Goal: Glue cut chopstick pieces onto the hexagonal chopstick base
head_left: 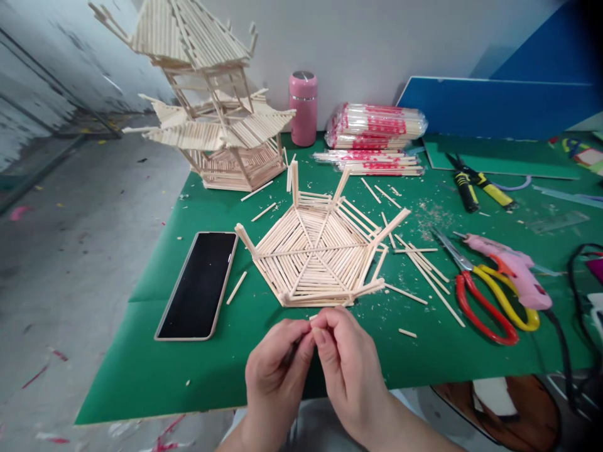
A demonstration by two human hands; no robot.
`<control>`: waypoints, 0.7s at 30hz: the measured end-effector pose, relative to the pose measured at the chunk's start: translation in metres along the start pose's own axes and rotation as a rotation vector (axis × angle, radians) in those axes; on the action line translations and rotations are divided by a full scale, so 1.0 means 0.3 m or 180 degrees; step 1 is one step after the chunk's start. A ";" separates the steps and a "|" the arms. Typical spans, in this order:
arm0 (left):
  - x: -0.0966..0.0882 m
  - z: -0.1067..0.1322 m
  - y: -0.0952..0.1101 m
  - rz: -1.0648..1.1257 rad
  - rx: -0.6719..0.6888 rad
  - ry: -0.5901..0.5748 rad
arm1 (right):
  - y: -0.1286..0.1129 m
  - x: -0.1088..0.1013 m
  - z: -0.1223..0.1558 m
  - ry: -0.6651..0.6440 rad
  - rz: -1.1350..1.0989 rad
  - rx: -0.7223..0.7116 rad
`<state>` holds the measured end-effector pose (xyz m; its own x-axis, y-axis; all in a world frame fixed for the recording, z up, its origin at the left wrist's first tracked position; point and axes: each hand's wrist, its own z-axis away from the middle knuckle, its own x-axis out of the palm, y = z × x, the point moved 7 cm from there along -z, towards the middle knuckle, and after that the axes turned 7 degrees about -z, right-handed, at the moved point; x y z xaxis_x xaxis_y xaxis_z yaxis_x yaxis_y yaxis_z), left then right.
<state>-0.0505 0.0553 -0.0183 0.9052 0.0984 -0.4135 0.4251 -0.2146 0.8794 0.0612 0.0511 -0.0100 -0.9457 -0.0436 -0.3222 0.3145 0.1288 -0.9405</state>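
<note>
My left hand and my right hand meet fingertip to fingertip at the near side of the table. Both are closed in a pinch around a small pale piece of wooden stick, of which only a tip shows. Just beyond them lies a six-sided base made of wooden sticks, with short posts standing at its corners. Loose sticks lie to its right, and a short stick piece is near my right hand.
A tiered stick pagoda stands back left, beside a pink flask and wrapped chopstick packs. A phone lies left. Scissors, a pink glue gun and pliers lie right on the green table.
</note>
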 end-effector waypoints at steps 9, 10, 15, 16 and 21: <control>0.021 -0.001 0.060 -0.0133 0.0429 -0.0258 | 0.027 -0.022 0.045 0.0190 -0.0435 0.0073; 0.024 -0.001 0.067 -0.0127 0.0480 -0.0278 | 0.028 -0.024 0.049 0.0207 -0.0478 0.0086; 0.038 0.007 0.085 -0.0095 0.0622 -0.0393 | 0.031 -0.042 0.071 0.0590 -0.0679 0.0246; 0.039 0.009 0.084 -0.0071 0.0632 -0.0418 | 0.034 -0.054 0.075 0.0750 -0.0700 0.0301; 0.016 0.016 0.022 0.0186 0.0146 -0.0331 | 0.071 -0.201 0.099 0.1927 -0.1087 0.0424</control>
<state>-0.0433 0.0496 -0.0155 0.9223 -0.0163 -0.3862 0.3689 -0.2614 0.8920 0.1274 0.0271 -0.0137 -0.8609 0.5034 0.0736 -0.0371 0.0822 -0.9959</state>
